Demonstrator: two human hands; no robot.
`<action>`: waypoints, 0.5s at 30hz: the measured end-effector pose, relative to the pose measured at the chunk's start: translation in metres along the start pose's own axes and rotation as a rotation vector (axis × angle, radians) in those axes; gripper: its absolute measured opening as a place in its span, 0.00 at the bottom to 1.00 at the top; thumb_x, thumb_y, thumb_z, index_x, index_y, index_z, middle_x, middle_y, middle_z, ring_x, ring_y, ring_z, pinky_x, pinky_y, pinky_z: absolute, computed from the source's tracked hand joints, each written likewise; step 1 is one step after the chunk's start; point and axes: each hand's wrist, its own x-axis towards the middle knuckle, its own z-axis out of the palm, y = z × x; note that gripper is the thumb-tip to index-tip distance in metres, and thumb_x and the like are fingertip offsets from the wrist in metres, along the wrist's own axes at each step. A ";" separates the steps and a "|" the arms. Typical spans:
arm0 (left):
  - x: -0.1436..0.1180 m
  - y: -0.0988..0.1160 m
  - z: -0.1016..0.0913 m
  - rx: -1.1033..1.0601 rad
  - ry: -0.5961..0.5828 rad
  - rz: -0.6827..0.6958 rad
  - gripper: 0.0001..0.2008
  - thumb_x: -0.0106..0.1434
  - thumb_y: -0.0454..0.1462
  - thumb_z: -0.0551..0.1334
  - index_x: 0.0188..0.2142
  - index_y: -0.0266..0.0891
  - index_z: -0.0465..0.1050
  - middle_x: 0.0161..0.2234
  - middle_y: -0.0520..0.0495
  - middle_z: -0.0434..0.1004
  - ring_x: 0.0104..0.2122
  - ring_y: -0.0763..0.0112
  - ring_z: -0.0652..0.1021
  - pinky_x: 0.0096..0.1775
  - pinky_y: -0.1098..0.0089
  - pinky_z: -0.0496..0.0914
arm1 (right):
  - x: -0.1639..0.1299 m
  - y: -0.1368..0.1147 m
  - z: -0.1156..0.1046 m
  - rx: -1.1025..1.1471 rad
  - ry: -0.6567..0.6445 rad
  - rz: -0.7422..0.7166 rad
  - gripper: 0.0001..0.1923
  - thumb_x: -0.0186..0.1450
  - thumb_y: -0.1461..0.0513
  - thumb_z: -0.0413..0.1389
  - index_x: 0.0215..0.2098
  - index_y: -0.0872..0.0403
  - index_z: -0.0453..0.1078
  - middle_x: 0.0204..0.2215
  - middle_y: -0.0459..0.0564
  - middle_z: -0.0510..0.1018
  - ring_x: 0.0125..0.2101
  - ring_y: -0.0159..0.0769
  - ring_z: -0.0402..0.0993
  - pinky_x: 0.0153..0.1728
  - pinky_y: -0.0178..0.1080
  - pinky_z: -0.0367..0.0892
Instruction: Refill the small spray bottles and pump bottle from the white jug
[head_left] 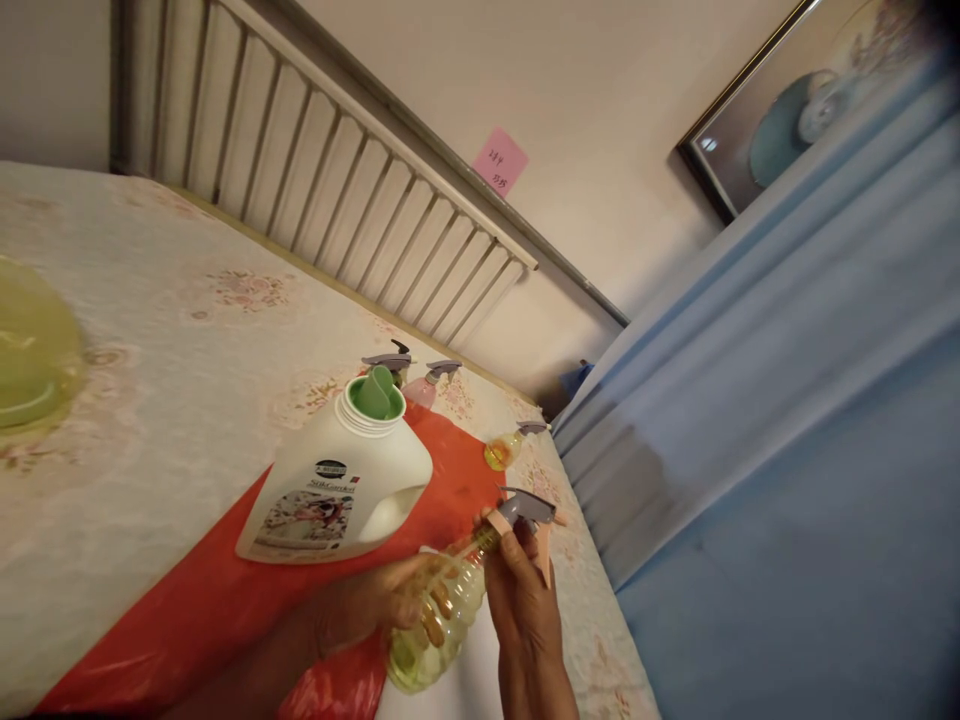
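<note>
Currently logged, working outward from the fingers:

- Right hand (525, 590): fingers closed about the neck of a small spray bottle (439, 625), fingertips at the collar under the grey trigger head (525, 508). The grip sits where head meets bottle, which suits turning or seating the head; whether it is being tightened or loosened cannot be told.
- Left hand (375, 600): fingers wrapped round the clear, yellow-tinted belly of the same bottle, seen through the plastic. This hold steadies the body against the right hand's grip.
- Spray bottle, attitude: tilted, long axis running from lower left, base nearest the camera, to upper right, head farthest. Nozzle points away and to the right; the pink trigger lever hangs down beside the right fingers.
- Just beyond the left fingers: large white jug (337, 485), lying tilted on its side, green funnel (377, 393) seated in its open mouth, the mouth pointing away from the hands.
- Under the hands and jug: red plastic sheet (202, 600), spread over a patterned tablecloth (165, 330).
- Past the jug: two further spray bottles, grey-headed, partly hidden. A third small yellow sprayer (504, 450) lies on its side beyond the right fingertips.
- Far left of the hands: pale green basin (30, 360), partly out of frame.
- Right of the hands: blue curtain (787, 450).
</note>
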 end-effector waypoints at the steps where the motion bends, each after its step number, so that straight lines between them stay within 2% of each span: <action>1: 0.000 0.000 0.000 0.005 -0.002 0.003 0.33 0.53 0.43 0.69 0.58 0.45 0.68 0.49 0.47 0.76 0.47 0.55 0.74 0.50 0.57 0.65 | 0.002 -0.001 -0.002 0.032 0.014 0.009 0.21 0.52 0.61 0.69 0.43 0.48 0.72 0.39 0.45 0.79 0.41 0.39 0.76 0.51 0.48 0.68; 5: 0.000 0.000 -0.002 0.038 0.009 0.012 0.28 0.55 0.44 0.68 0.55 0.42 0.70 0.48 0.47 0.75 0.47 0.55 0.74 0.49 0.58 0.66 | 0.011 -0.010 -0.004 0.089 0.095 -0.034 0.19 0.51 0.63 0.70 0.39 0.47 0.74 0.38 0.44 0.79 0.39 0.38 0.77 0.47 0.45 0.71; 9: 0.001 -0.003 -0.012 0.061 0.037 0.002 0.30 0.53 0.43 0.70 0.56 0.44 0.69 0.50 0.48 0.74 0.50 0.56 0.72 0.50 0.60 0.65 | 0.025 -0.030 -0.009 -0.007 0.124 -0.159 0.18 0.52 0.63 0.69 0.40 0.43 0.73 0.39 0.41 0.80 0.38 0.34 0.77 0.43 0.42 0.72; 13: -0.001 -0.010 -0.024 0.107 0.076 0.003 0.30 0.55 0.40 0.69 0.58 0.44 0.67 0.50 0.46 0.75 0.53 0.53 0.71 0.52 0.59 0.63 | 0.042 -0.053 -0.030 -0.073 0.203 -0.262 0.12 0.54 0.61 0.68 0.36 0.45 0.74 0.40 0.44 0.81 0.37 0.36 0.77 0.37 0.41 0.73; 15: -0.002 -0.014 -0.030 0.125 0.104 0.008 0.31 0.56 0.41 0.68 0.58 0.43 0.65 0.51 0.44 0.74 0.53 0.53 0.71 0.51 0.59 0.64 | 0.049 -0.063 -0.044 -0.054 0.262 -0.312 0.13 0.53 0.61 0.69 0.35 0.46 0.73 0.38 0.43 0.81 0.35 0.34 0.77 0.35 0.39 0.72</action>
